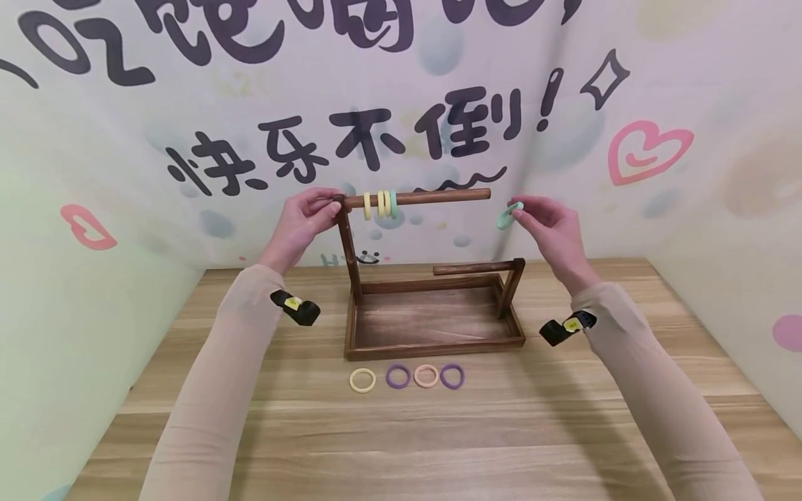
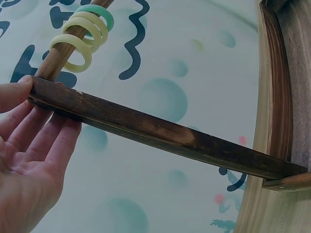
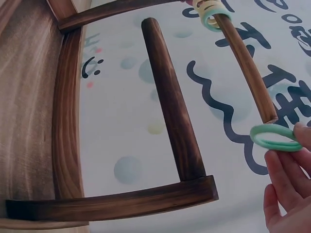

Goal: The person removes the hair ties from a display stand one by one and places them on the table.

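My right hand (image 1: 554, 226) pinches a mint-green hair tie (image 3: 276, 138) between thumb and fingers. The tie is just off the free end of the upper wooden rod (image 1: 445, 197); in the right wrist view it appears close below that end. With thumb and fingertips, my left hand (image 1: 305, 221) grips the top of the tall post (image 2: 131, 119) of a dark wooden rack, where the rod joins it. Three yellow hair ties (image 2: 70, 52) and one mint-green hair tie (image 2: 99, 10) hang on the rod near the post.
The rack's tray base (image 1: 432, 348) stands on the wood-grain table (image 1: 438, 445). A short post at its right bears a lower rod (image 1: 473, 268). In front lie a yellow tie (image 1: 363, 391), two purple ties (image 1: 398, 387) and a peach tie (image 1: 427, 386). Behind hangs a printed backdrop (image 1: 250, 118).
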A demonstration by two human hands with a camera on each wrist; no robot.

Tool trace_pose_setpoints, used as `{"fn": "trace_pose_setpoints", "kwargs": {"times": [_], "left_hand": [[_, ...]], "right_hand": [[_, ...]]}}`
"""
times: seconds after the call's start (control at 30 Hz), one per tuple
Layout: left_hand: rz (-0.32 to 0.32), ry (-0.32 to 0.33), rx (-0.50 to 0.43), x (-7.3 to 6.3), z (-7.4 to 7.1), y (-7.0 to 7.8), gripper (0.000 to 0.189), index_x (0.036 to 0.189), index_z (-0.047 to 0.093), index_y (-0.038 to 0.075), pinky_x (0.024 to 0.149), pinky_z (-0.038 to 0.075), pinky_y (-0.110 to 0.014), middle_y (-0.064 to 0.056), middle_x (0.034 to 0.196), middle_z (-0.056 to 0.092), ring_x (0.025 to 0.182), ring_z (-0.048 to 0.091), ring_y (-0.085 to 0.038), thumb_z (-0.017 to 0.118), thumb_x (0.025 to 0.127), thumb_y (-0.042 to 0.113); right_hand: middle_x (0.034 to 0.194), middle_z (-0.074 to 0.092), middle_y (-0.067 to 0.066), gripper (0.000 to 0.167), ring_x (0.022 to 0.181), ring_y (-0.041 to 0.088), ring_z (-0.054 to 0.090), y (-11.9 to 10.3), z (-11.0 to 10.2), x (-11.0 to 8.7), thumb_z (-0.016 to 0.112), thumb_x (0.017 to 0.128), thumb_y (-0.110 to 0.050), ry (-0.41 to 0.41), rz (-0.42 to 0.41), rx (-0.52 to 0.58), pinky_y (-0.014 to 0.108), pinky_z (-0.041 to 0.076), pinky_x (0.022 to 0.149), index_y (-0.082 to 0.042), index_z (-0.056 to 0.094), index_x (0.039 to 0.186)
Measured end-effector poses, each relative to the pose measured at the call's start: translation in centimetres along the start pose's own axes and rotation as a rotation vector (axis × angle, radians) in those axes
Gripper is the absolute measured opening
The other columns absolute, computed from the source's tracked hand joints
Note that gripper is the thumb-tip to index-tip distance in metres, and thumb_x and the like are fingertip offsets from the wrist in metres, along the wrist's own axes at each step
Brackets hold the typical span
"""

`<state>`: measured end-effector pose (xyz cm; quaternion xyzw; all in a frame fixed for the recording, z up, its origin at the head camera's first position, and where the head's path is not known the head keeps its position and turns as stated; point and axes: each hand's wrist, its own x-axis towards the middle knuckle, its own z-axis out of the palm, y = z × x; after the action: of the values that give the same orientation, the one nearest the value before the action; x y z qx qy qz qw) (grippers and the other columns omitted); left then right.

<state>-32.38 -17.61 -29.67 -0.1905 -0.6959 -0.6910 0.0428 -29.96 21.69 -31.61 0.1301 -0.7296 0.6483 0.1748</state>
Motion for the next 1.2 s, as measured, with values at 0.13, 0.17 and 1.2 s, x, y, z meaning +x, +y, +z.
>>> {"fn": "trace_pose_setpoints", "kwargs": {"times": [0.13, 0.17, 1.2], "left_hand": [[-0.001, -0.002, -0.005, -0.1, -0.1, -0.1, 0.033, 0.125, 0.049, -0.015, 0.094, 0.050, -0.033, 0.002, 0.101, 0.068, 0.095, 0.066, -0.011, 0.055, 0.097, -0.001], [-0.002, -0.003, -0.005, -0.1, -0.1, -0.1, 0.032, 0.125, 0.049, -0.015, 0.094, 0.050, -0.033, 0.003, 0.100, 0.068, 0.095, 0.066, -0.011, 0.055, 0.097, -0.001], [0.008, 0.010, -0.014, 0.0, 0.1, 0.0, 0.030, 0.124, 0.052, -0.013, 0.091, 0.051, -0.032, 0.006, 0.097, 0.069, 0.092, 0.066, -0.010, 0.056, 0.096, -0.001]], "right_hand": [[0.106, 0.070, -0.001, 0.031, 0.099, 0.012, 0.061, 0.2, -0.3, -0.9, 0.070, 0.091, -0.015, -0.045, 0.011, -0.022, 0.019, 0.047, 0.091, 0.001, 0.066, 0.117], [0.105, 0.070, -0.001, 0.032, 0.098, 0.012, 0.062, 0.2, -0.3, -1.2, 0.070, 0.091, -0.014, -0.056, 0.012, -0.023, 0.018, 0.048, 0.090, 0.002, 0.066, 0.118], [0.103, 0.069, 0.012, 0.027, 0.089, 0.021, 0.066, 1.6, -0.8, -6.9, 0.068, 0.092, -0.015, -0.329, 0.032, -0.200, 0.021, 0.054, 0.078, 0.000, 0.067, 0.116]]}}
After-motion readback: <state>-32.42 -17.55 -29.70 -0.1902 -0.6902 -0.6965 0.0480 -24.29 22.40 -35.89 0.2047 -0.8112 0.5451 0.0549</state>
